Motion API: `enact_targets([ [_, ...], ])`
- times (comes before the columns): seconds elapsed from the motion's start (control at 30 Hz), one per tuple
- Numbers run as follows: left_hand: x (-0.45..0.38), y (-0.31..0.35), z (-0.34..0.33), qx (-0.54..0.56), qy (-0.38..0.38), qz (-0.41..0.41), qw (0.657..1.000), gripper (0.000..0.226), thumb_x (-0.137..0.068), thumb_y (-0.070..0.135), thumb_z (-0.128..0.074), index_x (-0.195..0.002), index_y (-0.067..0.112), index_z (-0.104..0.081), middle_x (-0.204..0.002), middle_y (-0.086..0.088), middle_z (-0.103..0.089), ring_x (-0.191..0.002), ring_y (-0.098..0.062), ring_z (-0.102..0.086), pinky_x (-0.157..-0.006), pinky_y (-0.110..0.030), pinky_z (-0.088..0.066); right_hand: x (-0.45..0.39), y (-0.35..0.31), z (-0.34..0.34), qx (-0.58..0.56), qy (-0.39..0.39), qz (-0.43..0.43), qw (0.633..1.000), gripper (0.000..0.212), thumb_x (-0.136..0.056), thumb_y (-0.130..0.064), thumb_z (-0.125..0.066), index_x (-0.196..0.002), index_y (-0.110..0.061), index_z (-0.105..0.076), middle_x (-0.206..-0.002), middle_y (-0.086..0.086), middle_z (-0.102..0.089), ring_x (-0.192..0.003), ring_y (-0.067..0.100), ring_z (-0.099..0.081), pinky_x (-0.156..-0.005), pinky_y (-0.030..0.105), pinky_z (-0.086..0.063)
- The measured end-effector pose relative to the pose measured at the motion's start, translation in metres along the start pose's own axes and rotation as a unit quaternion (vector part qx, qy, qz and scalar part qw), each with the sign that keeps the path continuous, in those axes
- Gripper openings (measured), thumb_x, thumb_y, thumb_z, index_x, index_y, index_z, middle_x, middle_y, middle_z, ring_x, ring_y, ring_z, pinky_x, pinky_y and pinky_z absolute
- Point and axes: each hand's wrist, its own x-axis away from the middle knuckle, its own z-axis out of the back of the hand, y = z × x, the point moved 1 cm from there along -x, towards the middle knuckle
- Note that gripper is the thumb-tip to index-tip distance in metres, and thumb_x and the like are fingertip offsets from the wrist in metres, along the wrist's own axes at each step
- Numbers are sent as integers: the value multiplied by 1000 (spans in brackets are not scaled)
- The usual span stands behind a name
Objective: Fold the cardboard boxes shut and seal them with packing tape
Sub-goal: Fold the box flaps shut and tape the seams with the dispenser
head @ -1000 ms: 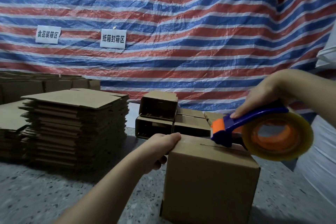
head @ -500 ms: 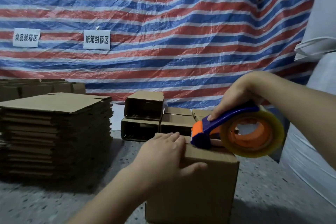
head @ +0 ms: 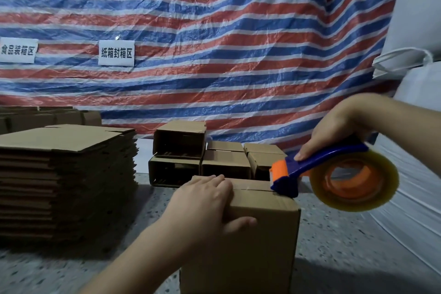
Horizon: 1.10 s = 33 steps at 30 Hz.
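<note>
From the head camera, a closed cardboard box [head: 250,241] stands on the speckled floor [head: 346,234] at about six o'clock in the frame, its top flaps folded together with the seam running across. The left hand [head: 210,205] rests over the box's near left top edge — fingers laid flat on the top, thumb pressed against the front face. At three o'clock the right hand [head: 334,131] grips the blue handle of a tape dispenser [head: 317,174], fingers curled round it; its orange-and-blue head touches the box's top at the right corner, and the roll of clear tape [head: 358,184] hangs out past the box's right side. At nine o'clock sits a stack of flat cardboard [head: 66,174]. Toward twelve o'clock, behind the box, small boxes [head: 207,157] are piled — some open-ended — before a striped tarp [head: 214,43] bearing two white signs [head: 116,52].
</note>
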Motion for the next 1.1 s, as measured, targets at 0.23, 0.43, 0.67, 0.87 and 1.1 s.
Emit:
enact_targets([
  [0.23,-14,6,9,35,-30,14,999,106,-78,80,-47,-156,20,-7,-157,2,-31,-143,-18,-29,-117,-34,-24,-3,4,-9,-23,9,13,1000,92,-50,-75,-76,-116,-11,-70,-88,5,-75,-74,16,-71,-68,26,-57],
  [0.43,-34,51,-8,20,-49,-24,998,102,-79,83,-41,-155,20,-16,-162,-6,-21,-149,-24,-18,-120,-40,-15,-7,10,-12,-39,2,25,999,92,-53,-74,-75,-118,-10,-69,-91,6,-74,-76,17,-70,-72,27,-58],
  [0.67,-33,46,-14,2,-24,-23,999,98,-78,85,-35,-152,23,-24,-160,-3,-27,-147,-22,-24,-119,-37,-20,2,22,0,-34,4,23,999,93,-46,-72,-81,-115,-11,-69,-89,7,-77,-73,18,-74,-66,28,-59],
  [0.87,-31,48,-11,5,-12,-26,1000,96,-77,86,-33,-151,24,-26,-159,-1,-29,-146,-20,-25,-119,-37,-19,-3,49,-4,-24,-11,-5,1000,107,-32,-78,-88,-114,-11,-71,-95,10,-77,-81,21,-75,-70,32,-60],
  [1.1,-41,61,2,39,-85,-32,995,101,-85,72,-50,-156,14,-7,-164,-7,6,-151,-25,-4,-120,-39,-10,-23,47,-21,-26,-27,-4,999,106,-40,-80,-83,-119,-12,-69,-96,7,-77,-84,19,-74,-80,31,-60],
])
